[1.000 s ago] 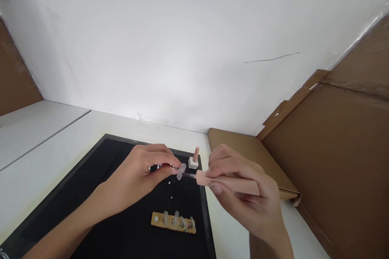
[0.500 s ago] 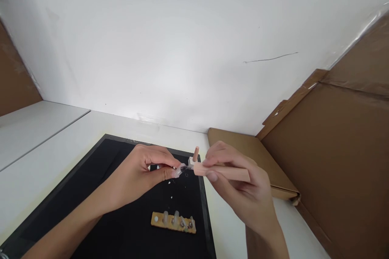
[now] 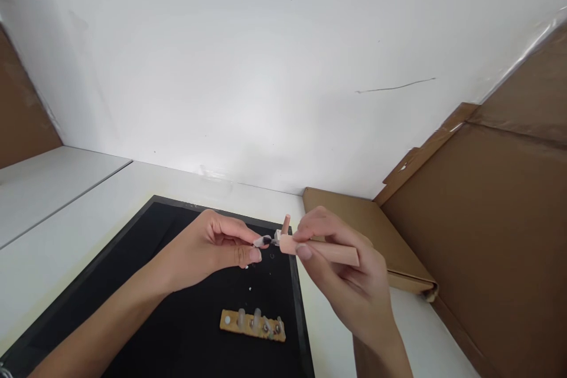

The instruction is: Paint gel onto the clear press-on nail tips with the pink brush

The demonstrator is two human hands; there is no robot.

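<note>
Between thumb and fingers, my left hand (image 3: 212, 251) pinches a small whitish, partly clear piece (image 3: 261, 241) with a dark patch on it. My right hand (image 3: 345, 266) grips a pale wooden handle (image 3: 330, 250), whose dark, thin tip meets or nearly meets that piece. Just behind the tip stand a small white block (image 3: 278, 234) and a short wooden peg (image 3: 286, 224); how they are supported is hidden. Both hands are above a black mat (image 3: 177, 331). Nearer to me on the mat lies a yellowish strip (image 3: 253, 325) bearing several small translucent cylinders.
White crumbs (image 3: 250, 289) lie on the mat below my hands. A flat cardboard box (image 3: 367, 227) rests behind my right hand, beside a tall cardboard panel (image 3: 496, 207). A white wall (image 3: 248, 71) rises behind the table.
The whitish piece has turned in my left fingers and now shows a dark patch. My right hand and the wooden handle have shifted slightly left.
</note>
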